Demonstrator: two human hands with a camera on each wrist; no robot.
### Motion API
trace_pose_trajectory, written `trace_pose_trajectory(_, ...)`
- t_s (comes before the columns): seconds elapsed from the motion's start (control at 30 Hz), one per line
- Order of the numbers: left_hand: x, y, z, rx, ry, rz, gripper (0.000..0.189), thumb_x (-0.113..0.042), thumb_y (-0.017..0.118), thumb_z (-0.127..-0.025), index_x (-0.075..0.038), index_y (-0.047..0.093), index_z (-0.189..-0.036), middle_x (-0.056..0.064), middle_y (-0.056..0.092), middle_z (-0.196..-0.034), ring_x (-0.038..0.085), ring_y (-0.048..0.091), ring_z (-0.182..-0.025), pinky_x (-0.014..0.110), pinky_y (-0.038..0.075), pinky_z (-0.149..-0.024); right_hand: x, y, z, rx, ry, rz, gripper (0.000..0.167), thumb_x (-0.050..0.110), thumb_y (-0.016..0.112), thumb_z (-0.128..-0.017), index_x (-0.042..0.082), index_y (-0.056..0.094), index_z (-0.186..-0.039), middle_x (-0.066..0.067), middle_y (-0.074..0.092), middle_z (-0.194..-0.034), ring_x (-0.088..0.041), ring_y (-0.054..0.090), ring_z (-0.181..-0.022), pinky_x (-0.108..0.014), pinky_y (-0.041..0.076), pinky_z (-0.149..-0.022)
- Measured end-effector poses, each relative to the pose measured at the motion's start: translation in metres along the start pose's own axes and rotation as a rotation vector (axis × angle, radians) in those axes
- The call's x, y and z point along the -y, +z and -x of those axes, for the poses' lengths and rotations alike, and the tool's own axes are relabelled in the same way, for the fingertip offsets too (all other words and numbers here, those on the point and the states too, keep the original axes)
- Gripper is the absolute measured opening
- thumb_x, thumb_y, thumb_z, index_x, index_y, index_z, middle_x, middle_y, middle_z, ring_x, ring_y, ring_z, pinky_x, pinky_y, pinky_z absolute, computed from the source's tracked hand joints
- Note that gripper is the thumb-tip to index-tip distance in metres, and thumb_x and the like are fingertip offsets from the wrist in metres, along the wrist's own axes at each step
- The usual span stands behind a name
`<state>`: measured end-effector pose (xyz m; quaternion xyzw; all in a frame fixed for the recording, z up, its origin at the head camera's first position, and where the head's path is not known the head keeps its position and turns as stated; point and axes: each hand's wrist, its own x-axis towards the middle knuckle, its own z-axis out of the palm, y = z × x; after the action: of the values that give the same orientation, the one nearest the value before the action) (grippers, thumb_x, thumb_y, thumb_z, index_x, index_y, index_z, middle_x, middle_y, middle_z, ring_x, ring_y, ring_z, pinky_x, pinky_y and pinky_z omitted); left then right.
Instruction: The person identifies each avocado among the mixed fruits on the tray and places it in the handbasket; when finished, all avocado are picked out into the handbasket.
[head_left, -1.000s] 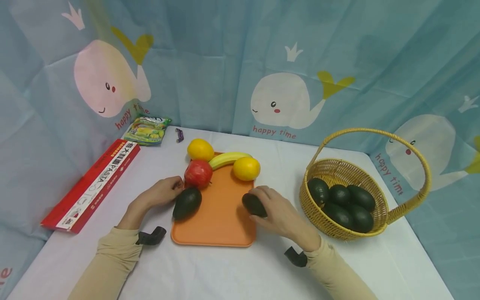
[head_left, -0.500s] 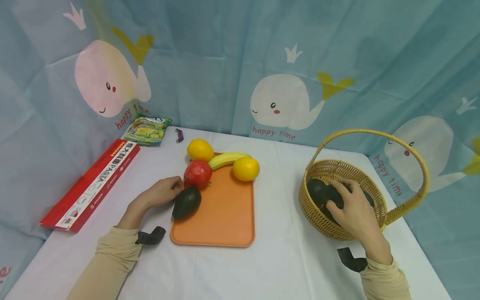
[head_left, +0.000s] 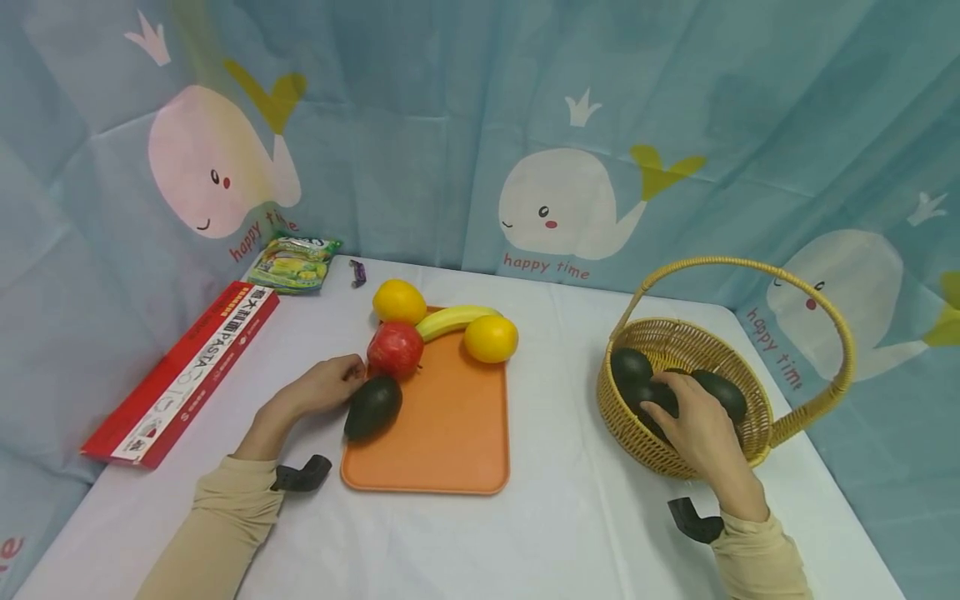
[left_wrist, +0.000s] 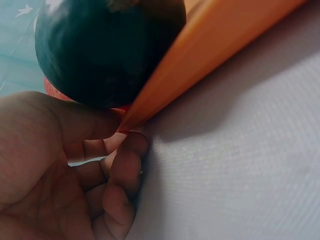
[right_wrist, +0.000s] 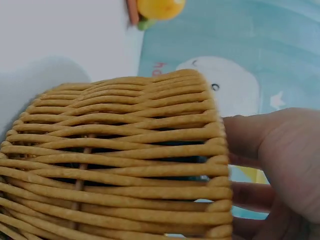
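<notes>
In the head view my left hand (head_left: pixel 327 385) is at the left edge of the orange tray (head_left: pixel 450 425). Up close, thumb and fingers pinch the tray's rim (left_wrist: pixel 200 47). Right beside this hand a dark green avocado (head_left: pixel 373 407) lies on the tray's left edge. My right hand (head_left: pixel 701 421) reaches down into the wicker basket (head_left: pixel 622 429), thumb and fingers around an avocado (head_left: pixel 662 400). More avocados, such as one to the right (head_left: pixel 722 395), lie around it, partly hidden by the hand. The right wrist view shows the basket wall (right_wrist: pixel 125 145) covering the fingertips.
A red round fruit (head_left: pixel 395 349), a banana (head_left: pixel 457 319) and two yellow lemons (head_left: pixel 491 338) lie along the tray's far end. On the left are a red pasta box (head_left: pixel 183 371) and a green packet (head_left: pixel 295 262). The basket's tall handle (head_left: pixel 846 350) arches over its opening.
My right hand has carried an avocado from the tray's right edge over into the basket, then shifted slightly within it. My left hand has stayed at the tray's edge.
</notes>
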<state>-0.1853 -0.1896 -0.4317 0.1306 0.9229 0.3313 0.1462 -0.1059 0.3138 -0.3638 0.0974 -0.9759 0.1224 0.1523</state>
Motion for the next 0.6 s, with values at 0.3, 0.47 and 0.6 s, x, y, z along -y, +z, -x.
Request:
trace_pose_trajectory(0.3,0.000,0.000,0.001,-0.003,-0.001,0.002,0.010,-0.013,0.052,-0.095,-0.004,0.056,-0.095,0.005,0.052,-0.078,0.019,0.050,-0.078,0.030,0.038,-0.067,0.002,-0.006,-0.003,0.126,0.094,-0.002,0.039,0.017,0.073,-0.082,0.006,0.060,-0.118,-0.026,0.054,-0.122,-0.047,0.060,-0.097,-0.059,0.049,-0.076)
trace_pose_trajectory(0.47,-0.001,0.000,0.001,0.001,-0.003,0.002,0.010,-0.013,0.051,-0.095,-0.004,0.056,-0.095,0.005,0.052,-0.079,0.019,0.050,-0.078,0.030,0.038,-0.067,0.002,-0.004,-0.007,0.095,0.088,0.004,0.030,0.015,0.075,-0.081,0.006,0.061,-0.107,-0.024,0.055,-0.115,-0.041,0.061,-0.087,-0.055,0.049,-0.071)
trace_pose_trajectory(0.6,0.000,0.000,0.001,-0.001,-0.004,0.006,0.010,-0.013,0.051,-0.095,-0.004,0.056,-0.095,0.005,0.052,-0.078,0.019,0.050,-0.078,0.030,0.038,-0.067,-0.002,0.004,-0.007,0.034,0.064,0.003,0.029,0.009,0.072,-0.085,0.001,0.061,-0.110,-0.026,0.059,-0.114,-0.043,0.063,-0.089,-0.056,0.050,-0.073)
